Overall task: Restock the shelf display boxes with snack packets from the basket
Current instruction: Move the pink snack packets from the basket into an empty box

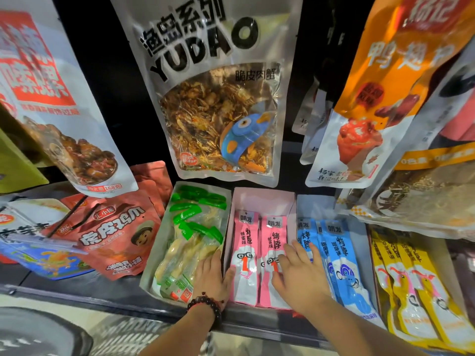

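Note:
A pink display box [264, 199] on the shelf holds pink snack packets [245, 253] standing in two rows. My left hand [210, 277], with a bead bracelet on the wrist, lies with straight fingers on the box's left wall, thumb touching a pink packet. My right hand [300, 273] rests flat with spread fingers on the right row of pink packets, at the box's right wall. Left of it, a white box [151, 260] holds green-topped packets [195, 232]. To the right is a box of blue packets [344, 263]. No basket is in view.
Yellow packets [411, 283] fill the far right of the shelf. Red chicken-feet bags [115, 240] lie at the left. Large bags hang above: a clear YUDAO bag [218, 98], an orange one [380, 98], a white-red one [51, 98]. The shelf's dark front edge [102, 294] runs below.

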Available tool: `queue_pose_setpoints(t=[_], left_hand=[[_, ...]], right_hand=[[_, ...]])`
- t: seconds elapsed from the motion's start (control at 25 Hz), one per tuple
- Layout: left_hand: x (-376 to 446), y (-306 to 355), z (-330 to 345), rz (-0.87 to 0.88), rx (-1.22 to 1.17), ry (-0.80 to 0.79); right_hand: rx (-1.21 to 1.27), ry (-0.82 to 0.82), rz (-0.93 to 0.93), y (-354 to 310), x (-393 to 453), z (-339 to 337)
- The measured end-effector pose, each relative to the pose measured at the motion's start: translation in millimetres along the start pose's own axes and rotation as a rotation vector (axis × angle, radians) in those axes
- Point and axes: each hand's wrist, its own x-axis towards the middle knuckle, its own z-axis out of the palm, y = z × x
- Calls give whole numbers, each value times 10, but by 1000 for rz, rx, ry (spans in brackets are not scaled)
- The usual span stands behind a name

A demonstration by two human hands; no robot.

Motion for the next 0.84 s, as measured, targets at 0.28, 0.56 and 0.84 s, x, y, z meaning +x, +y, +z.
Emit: queue_pose_setpoints(t=[0.28, 0.56, 0.84], left_hand=[[-173, 294, -866, 84, 62, 9], [-731, -90, -2089, 52, 186, 201], [-1666, -756, -2688, 67, 257, 326]], right_hand=[[9, 137, -80, -154, -69, -674], [44, 239, -338, -1164, 28, -1561], [87, 294, -542, -2209, -141, -1851]])
